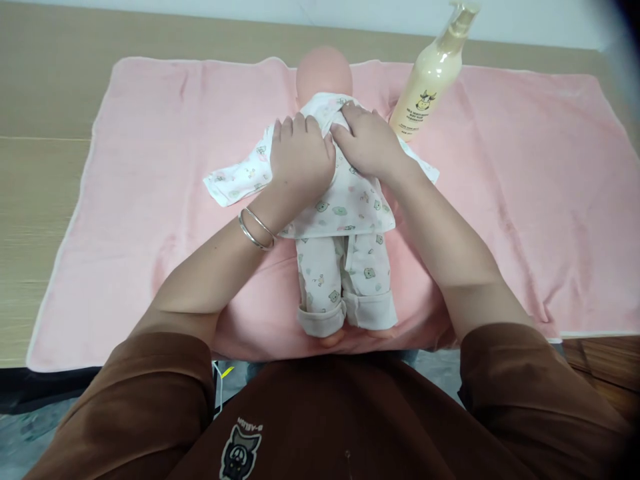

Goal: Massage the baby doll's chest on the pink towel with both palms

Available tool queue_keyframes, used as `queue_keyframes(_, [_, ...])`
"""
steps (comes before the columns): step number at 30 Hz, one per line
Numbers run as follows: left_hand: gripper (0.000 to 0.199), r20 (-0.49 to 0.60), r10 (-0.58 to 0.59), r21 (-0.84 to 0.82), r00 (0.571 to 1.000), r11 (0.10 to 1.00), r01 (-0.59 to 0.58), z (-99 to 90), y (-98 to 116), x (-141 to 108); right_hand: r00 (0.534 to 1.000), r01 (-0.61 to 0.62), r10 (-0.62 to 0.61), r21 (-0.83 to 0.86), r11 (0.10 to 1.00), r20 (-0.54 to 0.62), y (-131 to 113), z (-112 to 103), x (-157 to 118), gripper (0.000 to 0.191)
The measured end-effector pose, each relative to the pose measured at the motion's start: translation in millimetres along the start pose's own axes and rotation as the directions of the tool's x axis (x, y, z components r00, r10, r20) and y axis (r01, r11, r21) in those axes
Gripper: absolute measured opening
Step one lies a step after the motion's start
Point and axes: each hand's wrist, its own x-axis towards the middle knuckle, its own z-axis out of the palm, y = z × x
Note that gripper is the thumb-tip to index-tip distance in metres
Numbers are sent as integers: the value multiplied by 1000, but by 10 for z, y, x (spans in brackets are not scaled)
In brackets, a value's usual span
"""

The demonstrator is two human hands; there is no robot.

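Observation:
A baby doll (pixel 324 72) lies on a pink blanket (pixel 150 167), its bald head toward the far edge and its face hidden. It wears a white patterned top (pixel 350 207) and matching trousers (pixel 320 273) with rolled cuffs. My left hand (pixel 303 157) lies flat on the left part of the top, fingers spread a little. On the upper right part rests my right hand (pixel 369 141), thumb and fingers apart near the collar, touching the cloth. The sleeves stretch out to both sides.
A pale yellow pump bottle (pixel 427 87) stands on the blanket right of the doll's head. The blanket covers much of a wooden table (pixel 45 180). A white wall is behind it.

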Motion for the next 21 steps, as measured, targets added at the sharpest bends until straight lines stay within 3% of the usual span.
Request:
queue_keyframes(5, [41, 13, 19, -129, 1000, 991, -17, 59, -185, 228, 1000, 11, -10, -71, 997, 26, -207, -46, -167, 39])
queue_keyframes(9, [46, 9, -9, -144, 1000, 990, 10, 87, -251, 320, 997, 54, -40, -196, 979, 71, -352, -91, -286, 33])
queue_keyframes(17, [52, -34, 40, 68, 999, 997, -38, 13, -2, 24, 1000, 24, -24, 12, 1000, -3, -39, 3, -14, 38])
queue_keyframes(21, [50, -11, 62, 6, 998, 998, -61, 16, -90, 109, 1000, -5, 6, -89, 996, 10, -141, -26, -90, 39])
